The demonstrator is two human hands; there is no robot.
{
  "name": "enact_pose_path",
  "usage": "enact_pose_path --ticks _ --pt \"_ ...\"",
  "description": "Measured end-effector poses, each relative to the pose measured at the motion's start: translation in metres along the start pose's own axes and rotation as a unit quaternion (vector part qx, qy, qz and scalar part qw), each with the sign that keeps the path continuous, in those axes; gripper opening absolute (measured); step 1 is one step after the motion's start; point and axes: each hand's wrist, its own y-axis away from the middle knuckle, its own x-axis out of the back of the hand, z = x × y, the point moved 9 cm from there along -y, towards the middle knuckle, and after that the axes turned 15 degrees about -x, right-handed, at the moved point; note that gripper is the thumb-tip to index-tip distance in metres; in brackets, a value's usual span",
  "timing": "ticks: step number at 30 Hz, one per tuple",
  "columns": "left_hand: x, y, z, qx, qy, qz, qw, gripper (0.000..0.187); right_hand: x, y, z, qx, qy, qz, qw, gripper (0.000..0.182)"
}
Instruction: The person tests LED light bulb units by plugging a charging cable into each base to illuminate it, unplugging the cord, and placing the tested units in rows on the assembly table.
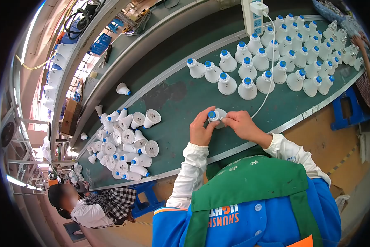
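My left hand (201, 128) is closed around a white light bulb body (221, 113) that stands on the green bench with its blue-topped end up. My right hand (243, 124) pinches the end of a white cable (271, 66) against the bulb's side; the fingers hide the connector itself. From there the cable runs up to a white plug-in adapter (259, 8) on a power strip (257, 25). Beyond my hands stand rows of similar white bulb bodies (247, 89) with blue tops. To the left lies a loose pile of them (127, 136), many on their sides.
The green bench (172, 92) has a metal edge and curves across the view. A single bulb body (122, 88) lies near its far rail. One person (92, 210) sits at the lower left; another person's hand (358, 41) is at the far right. Blue stools (349, 109) stand below.
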Motion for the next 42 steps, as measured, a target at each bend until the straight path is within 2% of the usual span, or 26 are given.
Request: enact_pose_path --ticks 5,8,35,42 --pt "-0.004 0.018 -0.007 -0.001 -0.017 0.051 0.999 0.059 0.009 0.015 -0.005 0.056 0.073 0.058 0.994 0.025" --pt "-0.009 0.022 -0.002 -0.003 -0.062 0.056 0.997 0.064 0.003 0.027 -0.005 0.137 0.103 0.088 0.981 0.023" --pt "-0.017 0.023 -0.007 -0.001 -0.074 0.066 0.995 0.062 -0.005 0.039 -0.014 0.128 0.095 0.109 0.981 0.026" --pt "-0.017 0.023 -0.006 0.013 -0.068 0.06 0.996 0.061 -0.002 0.043 -0.011 0.138 0.092 0.131 0.977 0.018"
